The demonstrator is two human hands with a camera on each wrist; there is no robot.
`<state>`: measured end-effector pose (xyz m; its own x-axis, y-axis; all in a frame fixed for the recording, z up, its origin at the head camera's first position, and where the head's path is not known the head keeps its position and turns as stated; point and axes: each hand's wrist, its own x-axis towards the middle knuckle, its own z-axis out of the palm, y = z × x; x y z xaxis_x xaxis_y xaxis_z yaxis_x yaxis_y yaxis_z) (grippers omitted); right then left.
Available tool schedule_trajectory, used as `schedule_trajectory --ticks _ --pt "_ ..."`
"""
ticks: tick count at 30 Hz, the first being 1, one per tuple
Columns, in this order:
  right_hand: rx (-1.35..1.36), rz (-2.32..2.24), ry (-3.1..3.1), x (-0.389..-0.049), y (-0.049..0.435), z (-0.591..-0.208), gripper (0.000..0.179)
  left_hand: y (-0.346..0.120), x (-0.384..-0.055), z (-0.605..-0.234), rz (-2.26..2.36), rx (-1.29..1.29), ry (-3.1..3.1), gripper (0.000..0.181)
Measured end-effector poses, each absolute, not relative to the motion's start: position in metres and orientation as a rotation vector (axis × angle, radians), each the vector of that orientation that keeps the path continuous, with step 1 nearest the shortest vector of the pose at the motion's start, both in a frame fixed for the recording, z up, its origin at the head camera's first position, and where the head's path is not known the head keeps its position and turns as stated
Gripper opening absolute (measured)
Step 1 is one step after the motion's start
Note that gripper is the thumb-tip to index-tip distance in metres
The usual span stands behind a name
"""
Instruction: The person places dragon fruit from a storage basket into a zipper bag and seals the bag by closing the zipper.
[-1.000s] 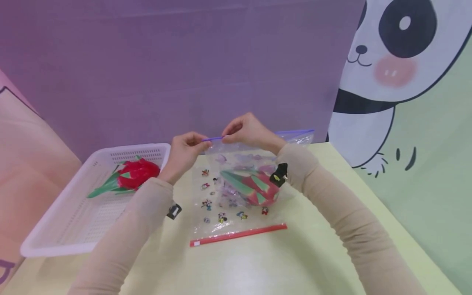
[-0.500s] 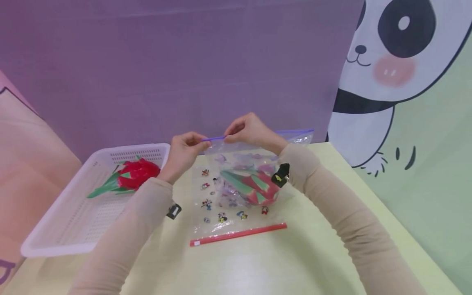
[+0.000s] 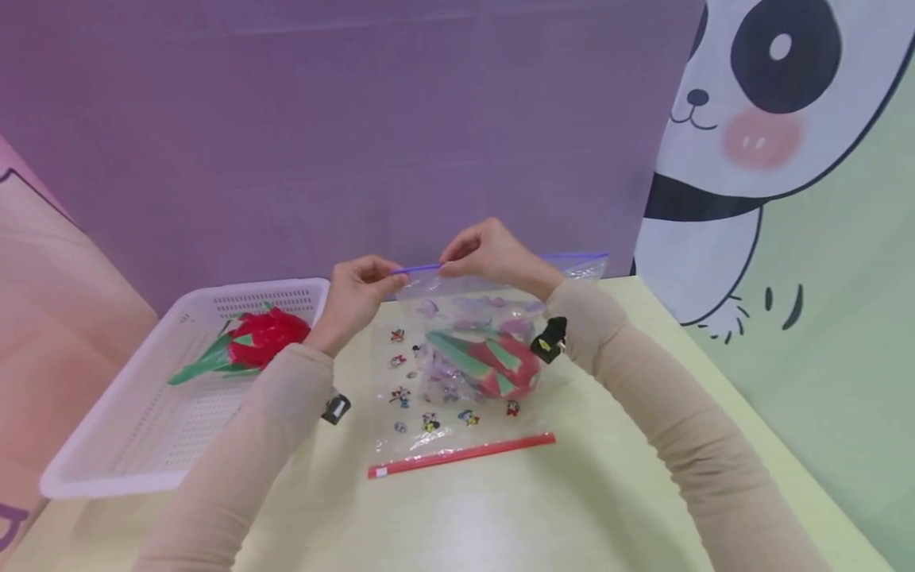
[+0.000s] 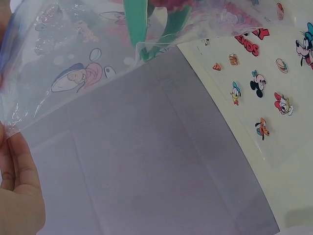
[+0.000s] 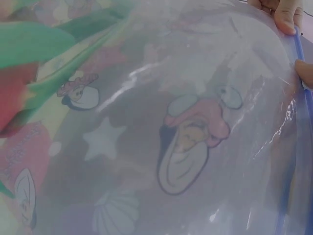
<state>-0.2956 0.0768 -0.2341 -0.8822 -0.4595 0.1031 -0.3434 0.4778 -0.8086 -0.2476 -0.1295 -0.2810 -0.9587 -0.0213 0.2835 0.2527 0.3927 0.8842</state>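
Note:
My left hand (image 3: 355, 298) pinches the left corner of a clear zip bag (image 3: 582, 268), lifted at its purple-blue zip strip. My right hand (image 3: 493, 256) pinches the same strip a little further right. Through the film shows a red thing with long green leaf-like points (image 3: 503, 365); in the right wrist view its green leaf part (image 5: 34, 44) fills the upper left. Pale cartoon prints cover this film. Under it on the table lies a second clear bag (image 3: 400, 413), with small cartoon figures and a red zip strip (image 3: 465, 457).
At left stands a white plastic basket (image 3: 107, 405) holding another red thing with green leaf-like points (image 3: 264, 338). The pale yellow table (image 3: 457, 524) meets a purple backdrop (image 3: 357, 143) behind. A panda-printed cloth (image 3: 772, 222) hangs at right.
My right hand has slid slightly to the right along the zip strip. The left hand stays at the corner, and the bags have hardly moved.

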Motion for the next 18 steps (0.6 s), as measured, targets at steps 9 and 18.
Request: schedule_trajectory --ticks 9,18 --pt "-0.697 -1.38 2.592 -0.2963 0.0798 -0.234 0.015 -0.1304 -0.2486 -0.2815 -1.612 -0.211 -2.393 0.02" --pt "-0.684 -1.372 2.602 -0.2973 0.0833 -0.2325 0.015 -0.1303 -0.2504 -0.281 -1.625 -0.214 -2.388 0.02"
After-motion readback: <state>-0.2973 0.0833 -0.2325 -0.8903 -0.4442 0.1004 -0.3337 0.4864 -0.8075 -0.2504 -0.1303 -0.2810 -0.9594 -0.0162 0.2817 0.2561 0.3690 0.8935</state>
